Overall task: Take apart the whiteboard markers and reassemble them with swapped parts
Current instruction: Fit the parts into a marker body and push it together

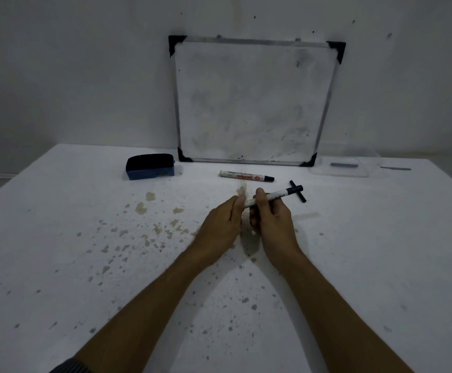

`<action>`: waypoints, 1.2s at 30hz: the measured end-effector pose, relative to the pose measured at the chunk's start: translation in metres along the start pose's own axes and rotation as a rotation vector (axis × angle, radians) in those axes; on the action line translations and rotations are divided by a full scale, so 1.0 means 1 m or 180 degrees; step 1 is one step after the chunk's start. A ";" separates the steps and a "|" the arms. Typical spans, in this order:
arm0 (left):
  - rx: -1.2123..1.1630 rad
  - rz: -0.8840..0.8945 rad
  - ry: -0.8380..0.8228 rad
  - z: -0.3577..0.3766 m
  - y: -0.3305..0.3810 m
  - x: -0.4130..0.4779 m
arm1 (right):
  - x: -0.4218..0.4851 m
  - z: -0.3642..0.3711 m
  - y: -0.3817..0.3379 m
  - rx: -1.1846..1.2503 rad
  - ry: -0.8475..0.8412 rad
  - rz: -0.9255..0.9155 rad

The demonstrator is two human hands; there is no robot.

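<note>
Both hands hold one white whiteboard marker (278,195) above the middle of the table, its black tip end pointing right and away. My right hand (270,216) wraps around the barrel. My left hand (223,224) pinches the marker's near left end. A second white marker (246,176) with red lettering lies flat on the table beyond the hands, black end to the right. A thin black stick-like part (298,192) lies on the table behind the held marker's tip; I cannot tell what it is.
A whiteboard (254,100) with black corners leans against the back wall. A dark blue eraser (151,166) sits at the back left. A clear plastic tray (346,166) stands at the back right. The white table (85,238) is speckled with brown stains.
</note>
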State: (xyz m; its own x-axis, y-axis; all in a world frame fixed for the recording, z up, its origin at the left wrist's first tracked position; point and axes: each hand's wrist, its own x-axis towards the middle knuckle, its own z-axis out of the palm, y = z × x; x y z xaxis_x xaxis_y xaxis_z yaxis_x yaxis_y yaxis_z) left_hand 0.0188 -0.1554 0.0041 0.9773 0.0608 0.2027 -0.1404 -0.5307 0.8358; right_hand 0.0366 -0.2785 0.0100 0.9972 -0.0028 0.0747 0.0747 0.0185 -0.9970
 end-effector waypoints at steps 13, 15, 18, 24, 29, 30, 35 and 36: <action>-0.1126 -0.0904 0.1111 -0.049 -0.025 0.021 | 0.011 -0.012 0.003 0.1792 0.0057 0.0671; 0.0324 -0.0492 0.1266 -0.053 -0.040 0.018 | 0.009 -0.009 0.002 0.1579 -0.0044 0.0695; 0.1307 -0.0239 0.1228 -0.052 -0.056 0.022 | 0.011 -0.009 0.000 0.1549 -0.0079 0.0727; 0.1777 -0.0243 0.1201 -0.049 -0.064 0.020 | 0.013 -0.013 0.002 0.1627 -0.0175 0.0764; 0.1597 -0.0412 0.1198 -0.049 -0.061 0.019 | 0.015 -0.013 0.004 0.1562 -0.0182 0.0751; 0.1580 -0.0414 0.1199 -0.048 -0.062 0.019 | 0.016 -0.013 0.005 0.1566 -0.0188 0.0753; 0.0842 0.0087 0.1243 -0.038 -0.033 0.011 | 0.017 -0.014 0.006 0.1620 -0.0208 0.0733; 0.0402 0.0074 0.1175 -0.034 -0.022 0.010 | 0.016 -0.014 0.005 0.1629 -0.0190 0.0716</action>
State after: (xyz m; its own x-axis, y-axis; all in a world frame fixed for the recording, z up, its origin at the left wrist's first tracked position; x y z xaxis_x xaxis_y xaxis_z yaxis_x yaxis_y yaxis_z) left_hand 0.0267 -0.1148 0.0051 0.8482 0.3355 0.4100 -0.1186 -0.6340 0.7642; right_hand 0.0533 -0.2921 0.0056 0.9859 0.1137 -0.1231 -0.1636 0.4948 -0.8535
